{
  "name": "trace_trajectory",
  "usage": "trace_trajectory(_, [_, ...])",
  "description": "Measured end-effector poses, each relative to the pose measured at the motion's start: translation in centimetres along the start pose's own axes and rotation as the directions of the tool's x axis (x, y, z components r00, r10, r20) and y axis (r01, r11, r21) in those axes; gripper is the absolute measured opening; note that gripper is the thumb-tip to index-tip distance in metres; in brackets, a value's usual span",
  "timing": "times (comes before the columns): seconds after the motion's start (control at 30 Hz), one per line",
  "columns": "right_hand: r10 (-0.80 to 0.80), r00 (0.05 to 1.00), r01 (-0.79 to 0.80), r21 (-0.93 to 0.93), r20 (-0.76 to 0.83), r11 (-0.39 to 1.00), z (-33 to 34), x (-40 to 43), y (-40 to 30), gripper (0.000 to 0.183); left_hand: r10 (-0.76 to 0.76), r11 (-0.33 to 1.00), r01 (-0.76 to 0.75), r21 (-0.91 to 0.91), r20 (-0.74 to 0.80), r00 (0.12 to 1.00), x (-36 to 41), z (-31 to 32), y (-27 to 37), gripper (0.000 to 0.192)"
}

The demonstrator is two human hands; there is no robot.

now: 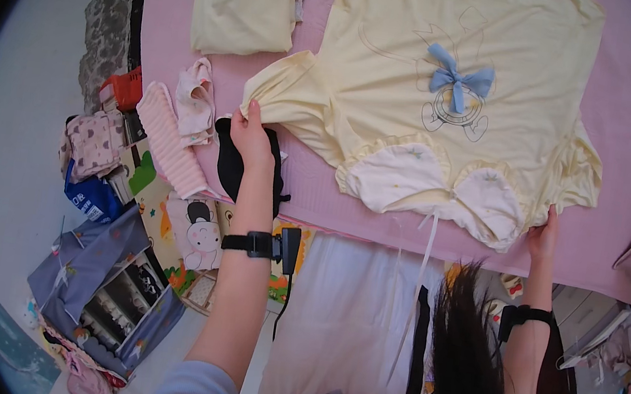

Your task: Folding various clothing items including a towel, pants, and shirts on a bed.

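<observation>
A pale yellow short-sleeved top (pixel 383 92) lies spread on the pink bed cover (pixel 620 153), its collar towards me. The white collar (pixel 396 175) has a yellow frill, and a blue bow (pixel 459 78) sits over a line-drawn print. My left hand (pixel 252 138) pinches the cuff of the left-hand sleeve (pixel 285 88). Beneath that hand and forearm lies a black cloth item (pixel 231 156), partly hidden. My right hand (pixel 543 236) grips fabric at the lower edge of the right-hand sleeve (pixel 579 166), beside the collar; its fingers are partly hidden.
Folded yellow fabric (pixel 244 8) lies at the bed's upper left. A pink striped cloth (pixel 173 139) and a small white cloth (pixel 195 100) lie near the left edge. A grey-blue fabric organizer (pixel 95 281) and bags stand on the floor. Dark hair (pixel 464 360) hangs beside my right forearm.
</observation>
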State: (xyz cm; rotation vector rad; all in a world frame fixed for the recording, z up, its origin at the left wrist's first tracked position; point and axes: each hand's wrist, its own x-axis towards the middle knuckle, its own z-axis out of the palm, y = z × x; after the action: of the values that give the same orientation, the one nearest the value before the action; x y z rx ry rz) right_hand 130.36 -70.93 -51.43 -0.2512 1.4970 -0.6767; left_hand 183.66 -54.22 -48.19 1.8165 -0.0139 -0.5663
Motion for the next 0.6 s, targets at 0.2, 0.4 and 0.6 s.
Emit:
trace_trajectory(0.2, [-0.006, 1.000, 0.007, 0.021, -0.026, 1.000, 1.9, -0.7, -0.3, 0.039, -0.006, 0.997, -0.009, -0.079, -0.185, 0.983, -1.0, 0.3, 0.9, 0.026])
trace_trajectory(0.4, [-0.019, 0.999, 0.020, 0.008, -0.033, 1.000, 1.3, 0.0, 0.0, 0.040, -0.062, 0.218, -0.371, 0.903, 0.392, 0.918, -0.1, 3.3, 3.5, 0.057])
trace_trajectory(0.6, [-0.011, 0.998, 0.014, 0.050, -0.055, 0.999, 1.7, -0.1, 0.1, 0.040, -0.128, 0.158, -0.322, 0.933, 0.343, 0.931, 2.3, -3.0, 5.5, 0.032])
